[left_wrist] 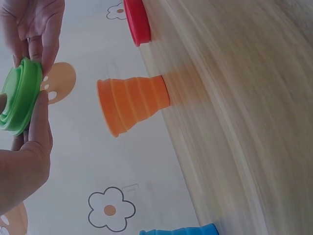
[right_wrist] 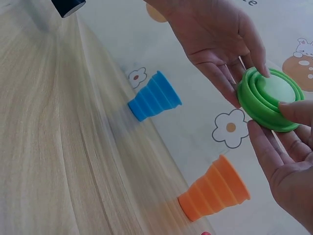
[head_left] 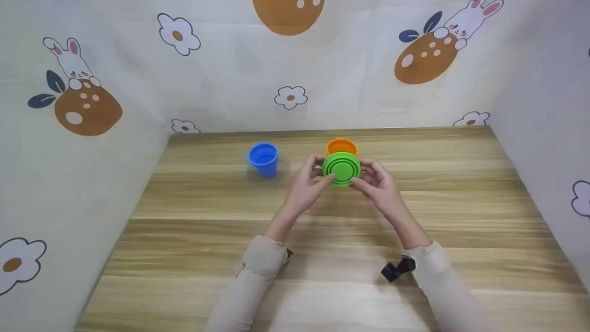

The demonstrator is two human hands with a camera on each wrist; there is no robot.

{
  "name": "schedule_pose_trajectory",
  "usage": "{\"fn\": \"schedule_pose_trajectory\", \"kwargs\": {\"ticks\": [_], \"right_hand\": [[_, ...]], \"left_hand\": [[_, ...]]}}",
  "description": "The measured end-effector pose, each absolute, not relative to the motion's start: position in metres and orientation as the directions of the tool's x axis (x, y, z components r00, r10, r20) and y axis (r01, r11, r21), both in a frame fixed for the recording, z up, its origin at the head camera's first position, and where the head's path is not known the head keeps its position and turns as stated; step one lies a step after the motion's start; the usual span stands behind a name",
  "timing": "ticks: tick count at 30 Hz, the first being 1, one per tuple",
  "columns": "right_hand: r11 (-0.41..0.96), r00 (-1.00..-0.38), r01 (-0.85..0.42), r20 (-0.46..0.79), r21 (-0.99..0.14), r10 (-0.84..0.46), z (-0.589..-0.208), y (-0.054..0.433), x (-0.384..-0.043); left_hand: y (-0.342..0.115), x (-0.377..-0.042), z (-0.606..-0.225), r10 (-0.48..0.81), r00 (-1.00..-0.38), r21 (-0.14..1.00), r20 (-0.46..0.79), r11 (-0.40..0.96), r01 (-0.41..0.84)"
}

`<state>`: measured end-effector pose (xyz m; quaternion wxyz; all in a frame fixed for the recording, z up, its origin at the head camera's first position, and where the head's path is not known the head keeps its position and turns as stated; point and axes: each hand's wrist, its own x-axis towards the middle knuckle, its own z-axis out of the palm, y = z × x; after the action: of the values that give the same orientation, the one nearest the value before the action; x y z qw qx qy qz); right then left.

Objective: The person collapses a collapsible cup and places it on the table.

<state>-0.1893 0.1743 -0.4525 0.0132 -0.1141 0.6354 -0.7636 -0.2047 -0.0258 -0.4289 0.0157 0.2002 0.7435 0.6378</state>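
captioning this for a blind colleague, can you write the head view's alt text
A person's left hand and right hand hold a collapsed green folding cup above a wood-grain table. An orange folding cup stands partly hidden behind it; a blue folding cup stands to the left.

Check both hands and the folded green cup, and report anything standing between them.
Nothing visible does: the left hand and right hand both grip the folded green cup directly. The orange cup stands beyond it on the table, apart from it and not between it and either hand.
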Motion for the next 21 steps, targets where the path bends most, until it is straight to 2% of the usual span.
{"fn": "schedule_pose_trajectory", "kwargs": {"ticks": [6,14,21], "right_hand": [[-0.172,-0.982,-0.112,0.136,-0.979,-0.133,-0.4532,0.1761,-0.1905],[-0.183,-0.989,-0.065,0.088,-0.981,-0.123,-0.4497,0.1765,-0.1893],[-0.218,-0.993,-0.008,0.032,-0.976,-0.111,-0.4491,0.1751,-0.1898]], "left_hand": [[-0.0262,-0.2050,-0.4293,0.308,-0.923,0.960,0.232,0.082,0.269],[-0.0258,-0.2055,-0.4303,0.301,-0.909,0.939,0.290,0.092,0.330],[-0.0266,-0.2040,-0.4290,0.304,-0.912,0.944,0.276,0.094,0.317]]}}
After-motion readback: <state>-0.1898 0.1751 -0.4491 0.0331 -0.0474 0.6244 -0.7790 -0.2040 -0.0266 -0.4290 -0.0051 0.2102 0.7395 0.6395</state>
